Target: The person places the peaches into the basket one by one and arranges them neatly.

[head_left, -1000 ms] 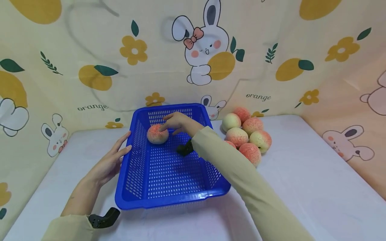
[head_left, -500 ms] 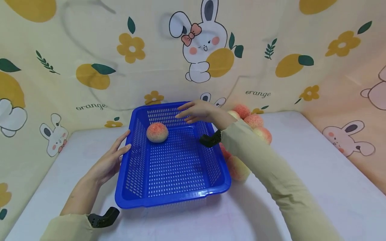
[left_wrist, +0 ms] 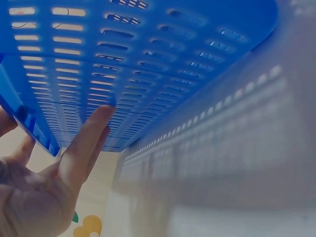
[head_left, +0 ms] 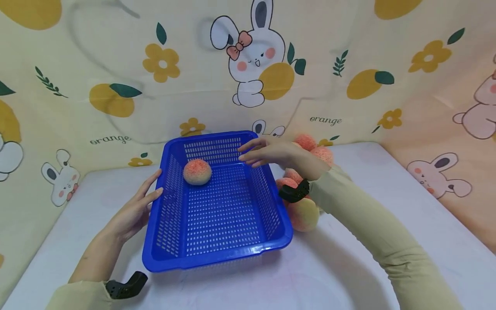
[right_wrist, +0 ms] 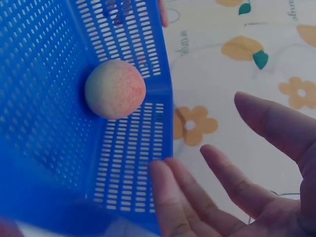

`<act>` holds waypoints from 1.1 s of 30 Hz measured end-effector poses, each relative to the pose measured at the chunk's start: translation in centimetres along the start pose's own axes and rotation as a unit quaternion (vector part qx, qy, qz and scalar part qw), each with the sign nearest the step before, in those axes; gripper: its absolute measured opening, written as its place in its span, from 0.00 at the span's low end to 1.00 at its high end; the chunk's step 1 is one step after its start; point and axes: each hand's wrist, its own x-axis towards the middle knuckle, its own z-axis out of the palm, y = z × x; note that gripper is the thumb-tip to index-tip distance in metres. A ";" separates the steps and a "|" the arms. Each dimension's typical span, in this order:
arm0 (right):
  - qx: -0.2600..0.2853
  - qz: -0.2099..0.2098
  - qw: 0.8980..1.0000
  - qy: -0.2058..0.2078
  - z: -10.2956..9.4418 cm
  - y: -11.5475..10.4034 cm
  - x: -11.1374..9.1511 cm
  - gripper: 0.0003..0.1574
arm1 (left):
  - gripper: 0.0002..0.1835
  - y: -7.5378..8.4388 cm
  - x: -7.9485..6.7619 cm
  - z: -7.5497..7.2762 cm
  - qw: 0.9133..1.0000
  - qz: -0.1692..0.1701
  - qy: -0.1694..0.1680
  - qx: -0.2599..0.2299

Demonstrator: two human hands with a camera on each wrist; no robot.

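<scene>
A blue plastic basket (head_left: 222,206) with slotted walls stands on the white table, and one pink-and-cream peach (head_left: 197,172) lies inside near its back left corner. Extended fingers of my left hand (head_left: 129,215) touch the outside of the basket's left rim; the left wrist view shows one finger (left_wrist: 91,133) against the slotted wall. My right hand (head_left: 273,153) hovers over the back right rim, fingers spread, holding nothing. In the right wrist view, the peach (right_wrist: 116,90) lies apart from that hand. My right hand and forearm partly cover a heap of peaches (head_left: 304,215).
The heap of several peaches lies along the right side of the basket. A cloth printed with rabbits and oranges (head_left: 170,103) hangs behind the table (head_left: 387,193). Black wrist devices (head_left: 127,286) sit on both arms.
My right hand has left the peach in the basket and moved right, out to the rim. One peach on the near side of the heap has come into view. My left hand stays at the rim.
</scene>
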 end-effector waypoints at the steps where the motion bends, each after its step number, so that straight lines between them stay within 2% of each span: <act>1: 0.001 -0.006 1.000 -0.001 -0.2 0.2 -0.4 0.27 | 0.35 0.0 0.0 0.0 1.000 0.001 0.000 0.001; 5: -0.019 -0.033 0.999 0.019 -1.0 1.3 -2.2 0.28 | 0.36 -0.1 0.1 0.1 1.000 0.006 0.001 -0.001; 10: -0.022 -0.056 0.994 0.086 -1.7 3.7 -4.3 0.26 | 0.36 -0.2 0.2 0.1 1.000 0.010 0.001 -0.004; 17: -0.020 -0.064 0.985 0.160 -1.6 7.1 -5.7 0.24 | 0.35 -0.5 0.0 -0.2 1.000 0.005 0.004 -0.001; 21: -0.033 -0.088 0.979 0.182 -1.5 8.4 -6.8 0.22 | 0.35 -0.6 -0.1 -0.1 1.000 0.005 -0.005 -0.018; 26: -0.053 -0.116 0.972 0.199 -1.2 9.9 -8.7 0.22 | 0.34 -0.6 -0.1 -0.2 1.000 0.009 -0.004 -0.016; 33: -0.050 -0.127 0.970 0.201 -0.5 11.6 -10.7 0.26 | 0.35 -0.4 0.1 -0.3 1.000 0.002 0.000 -0.014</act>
